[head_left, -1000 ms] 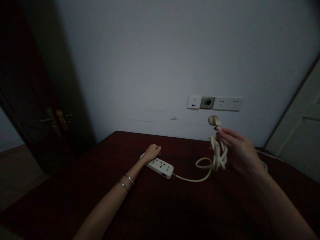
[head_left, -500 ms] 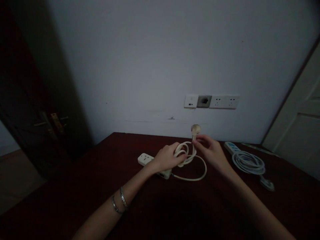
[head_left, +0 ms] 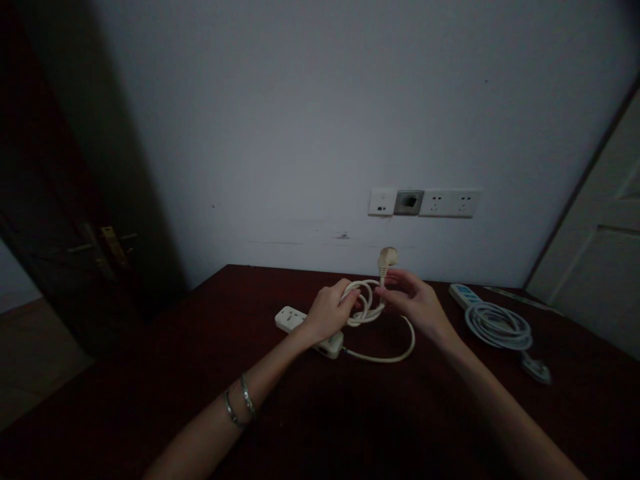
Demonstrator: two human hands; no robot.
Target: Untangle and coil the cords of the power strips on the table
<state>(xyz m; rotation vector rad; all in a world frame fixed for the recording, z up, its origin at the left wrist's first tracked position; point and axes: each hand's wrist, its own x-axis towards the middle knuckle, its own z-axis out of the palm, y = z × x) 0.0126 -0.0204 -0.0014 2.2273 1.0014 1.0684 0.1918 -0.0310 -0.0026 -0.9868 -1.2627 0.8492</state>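
Note:
A cream power strip (head_left: pixel 290 319) lies on the dark red table (head_left: pixel 150 400), its cable (head_left: pixel 400 353) looping to the right. My left hand (head_left: pixel 327 312) is closed around the coiled part of that cable, just above the strip's near end. My right hand (head_left: pixel 417 303) pinches the cable right below its plug (head_left: pixel 387 257), which points up in front of the wall. The two hands are close together over the middle of the table.
A second power strip (head_left: pixel 463 295) with a coiled grey-white cable (head_left: pixel 497 325) lies on the table's right. Wall sockets (head_left: pixel 425 203) sit above the table. A dark door (head_left: pixel 60 200) stands at the left, a white door (head_left: pixel 600 260) at the right.
My left hand left the power strip and took hold of the cable coil. My right hand brought the plug and coil down and left, toward the strip.

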